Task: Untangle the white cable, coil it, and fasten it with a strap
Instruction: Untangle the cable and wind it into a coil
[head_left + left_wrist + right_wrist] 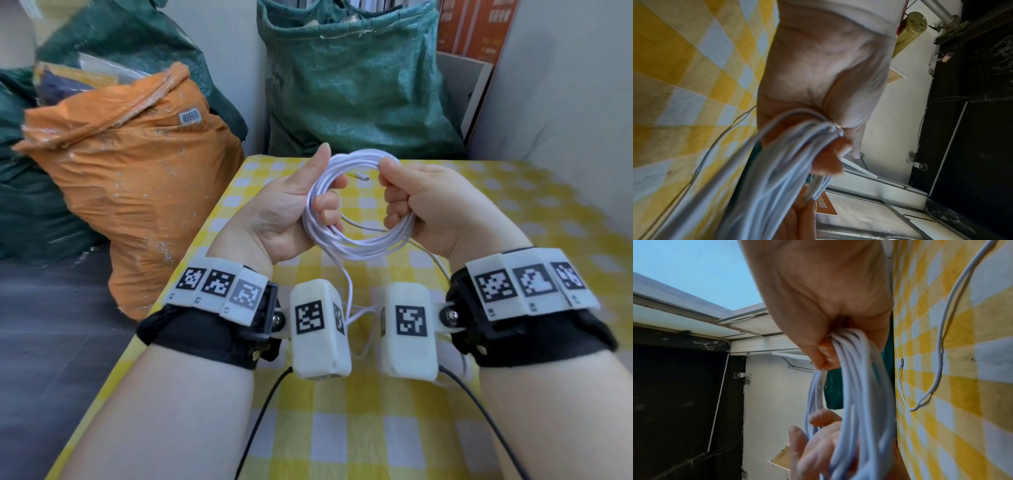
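The coiled cable (356,202) is held up above the table (513,212), between the two hands: the left hand (291,212) grips the coil's left side with its thumb raised behind the loops, and the right hand (424,205) is closed round the right side. A loose tail of the cable hangs from the coil's bottom down between the wrist cameras (322,329) and trails on the tabletop. A thin wire strap (358,176) lies on the table beyond the coil. A large sack (137,178) stands on the floor left of the table, and a woven bag (352,75) stands behind the table's far edge.
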